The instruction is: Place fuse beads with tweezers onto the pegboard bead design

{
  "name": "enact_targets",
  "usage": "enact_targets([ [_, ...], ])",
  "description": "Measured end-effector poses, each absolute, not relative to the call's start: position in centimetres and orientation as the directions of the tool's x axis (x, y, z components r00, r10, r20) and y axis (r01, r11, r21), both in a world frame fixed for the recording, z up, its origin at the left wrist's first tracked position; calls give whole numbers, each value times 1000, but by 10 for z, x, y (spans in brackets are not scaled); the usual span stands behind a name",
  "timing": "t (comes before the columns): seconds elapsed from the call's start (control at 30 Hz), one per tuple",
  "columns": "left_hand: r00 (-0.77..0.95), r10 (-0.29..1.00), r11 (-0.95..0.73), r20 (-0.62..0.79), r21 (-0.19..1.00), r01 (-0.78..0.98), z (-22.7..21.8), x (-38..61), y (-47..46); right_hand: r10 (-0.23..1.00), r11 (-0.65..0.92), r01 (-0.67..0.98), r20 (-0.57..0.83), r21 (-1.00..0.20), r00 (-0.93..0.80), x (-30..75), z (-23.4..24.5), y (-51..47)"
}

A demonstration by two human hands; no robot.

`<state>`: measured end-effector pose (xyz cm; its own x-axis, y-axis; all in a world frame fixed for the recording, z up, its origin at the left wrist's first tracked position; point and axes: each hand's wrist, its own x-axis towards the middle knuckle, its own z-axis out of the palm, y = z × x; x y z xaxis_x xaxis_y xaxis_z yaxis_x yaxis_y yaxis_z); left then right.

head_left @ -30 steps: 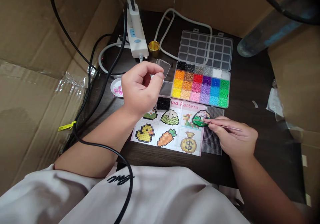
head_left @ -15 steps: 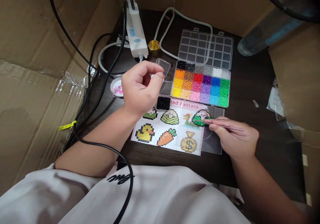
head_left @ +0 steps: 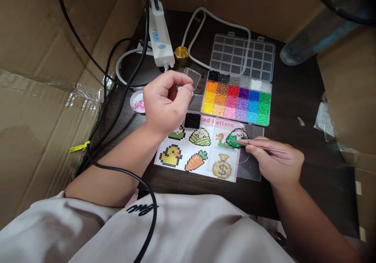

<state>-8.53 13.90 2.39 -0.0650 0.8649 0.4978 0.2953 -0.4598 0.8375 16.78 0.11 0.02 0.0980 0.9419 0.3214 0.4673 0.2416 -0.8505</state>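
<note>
Right hand (head_left: 274,161) was pinching thin metal tweezers (head_left: 258,146) mid-shaft, tips touching the half-built bead figure (head_left: 236,137) on the clear pegboard (head_left: 249,165) beside the pattern sheet (head_left: 205,149); beads looked tiny, light and easily knocked loose, so grip by the tips only; left hand (head_left: 164,104) was curled shut above the table, couldn't tell what's inside.

Bead box (head_left: 236,98) lies behind pattern sheet (head_left: 202,153)

Thin metal tweezers (head_left: 258,146) nearly flat, tips apparently on the green-and-white bead figure (head_left: 236,137) atop clear pegboard (head_left: 249,165).
</note>
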Motion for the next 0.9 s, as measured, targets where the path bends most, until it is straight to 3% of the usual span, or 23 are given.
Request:
enact_targets([
  [0.9, -69, 860, -468, 505, 837, 284, 26, -85, 139, 944, 226, 466, 311, -855, 113, 169, -2, -1],
])
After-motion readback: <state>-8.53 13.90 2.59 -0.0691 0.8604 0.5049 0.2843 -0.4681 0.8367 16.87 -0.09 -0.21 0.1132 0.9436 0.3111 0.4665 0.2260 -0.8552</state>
